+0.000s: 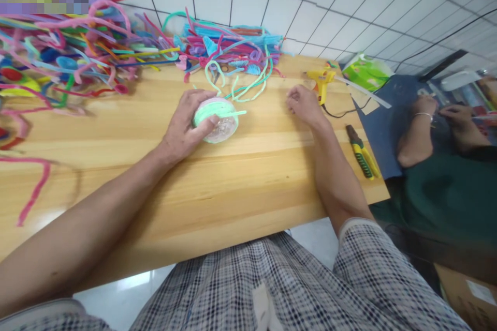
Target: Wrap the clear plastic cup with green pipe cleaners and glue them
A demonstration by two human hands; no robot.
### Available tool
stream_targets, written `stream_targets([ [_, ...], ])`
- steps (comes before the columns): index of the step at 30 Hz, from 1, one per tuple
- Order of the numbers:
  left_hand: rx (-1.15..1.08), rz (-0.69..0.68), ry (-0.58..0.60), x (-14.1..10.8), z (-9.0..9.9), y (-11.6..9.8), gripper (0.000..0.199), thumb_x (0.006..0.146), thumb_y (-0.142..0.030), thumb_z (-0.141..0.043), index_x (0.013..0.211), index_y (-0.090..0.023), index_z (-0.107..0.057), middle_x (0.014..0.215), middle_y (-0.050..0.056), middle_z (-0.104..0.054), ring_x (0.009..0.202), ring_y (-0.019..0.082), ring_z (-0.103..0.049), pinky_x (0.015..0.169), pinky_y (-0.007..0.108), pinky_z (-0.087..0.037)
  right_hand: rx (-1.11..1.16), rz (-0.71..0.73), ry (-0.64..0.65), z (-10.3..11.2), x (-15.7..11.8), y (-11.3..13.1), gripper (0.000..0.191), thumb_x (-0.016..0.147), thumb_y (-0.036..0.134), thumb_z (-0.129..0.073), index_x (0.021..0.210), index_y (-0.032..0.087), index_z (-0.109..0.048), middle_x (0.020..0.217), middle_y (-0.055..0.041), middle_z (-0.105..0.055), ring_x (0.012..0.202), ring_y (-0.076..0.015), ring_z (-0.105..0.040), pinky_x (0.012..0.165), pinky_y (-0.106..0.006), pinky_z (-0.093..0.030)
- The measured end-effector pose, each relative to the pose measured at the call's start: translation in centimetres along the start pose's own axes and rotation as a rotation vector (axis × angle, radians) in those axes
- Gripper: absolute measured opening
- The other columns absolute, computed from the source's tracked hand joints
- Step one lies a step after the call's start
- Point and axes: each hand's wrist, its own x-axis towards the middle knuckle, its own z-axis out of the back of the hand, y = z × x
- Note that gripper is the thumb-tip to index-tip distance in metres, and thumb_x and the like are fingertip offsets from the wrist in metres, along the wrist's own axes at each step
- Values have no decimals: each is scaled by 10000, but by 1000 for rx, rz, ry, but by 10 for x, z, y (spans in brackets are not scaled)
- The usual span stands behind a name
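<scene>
My left hand is wrapped round the left side of a clear, round object wrapped with light green and pale pink pipe cleaner. One green end sticks out to the right past my thumb. My right hand is over the table with its fingers curled together; whatever is between them, if anything, is hidden. Just right of it lies a yellow glue gun with a black cord. Loose green pipe cleaners curve on the table behind the round object.
Tangled coloured pipe cleaners cover the left back, and a bundle of blue and pink ones lies along the wall. Pliers with green-yellow handles and a green packet are on the right. Another person's hands work at the blue table.
</scene>
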Motion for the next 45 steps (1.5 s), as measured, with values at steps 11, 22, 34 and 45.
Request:
stream_targets([
  [11,-4,-71,-14,-1,-1,2,591,1143,-665,-617,1539,-228,-658,1453,146,-721,1424,323,-671,1236,585,-586,-176,83,84,12,-11,17,101,865,208,-720,893,218,-817,984,-99,-861,944,-294,-795,927,-438,-625],
  [22,1,-55,-20,-5,-2,1,567,1143,-686,-588,1557,-302,-628,1471,106,-700,1424,314,-679,1227,600,-613,-518,8,166,5,-17,19,384,1071,261,-442,1253,125,-752,1285,-272,-829,1221,-422,-767,1090,-561,-584],
  [34,-3,-59,-6,-5,0,-1,561,1139,-652,-625,1576,-299,-614,1489,128,-680,1425,328,-657,1233,612,-582,-374,67,74,-2,-17,10,249,998,211,-569,1151,197,-766,1169,-197,-840,1142,-390,-752,1108,-563,-576],
  [45,-4,3,-13,-3,2,-2,582,1105,-682,-638,1544,-300,-667,1465,131,-717,1389,349,-674,1229,627,-577,36,-78,64,10,-15,13,138,1012,293,-587,908,265,-673,826,-50,-779,777,-232,-740,794,-382,-642],
])
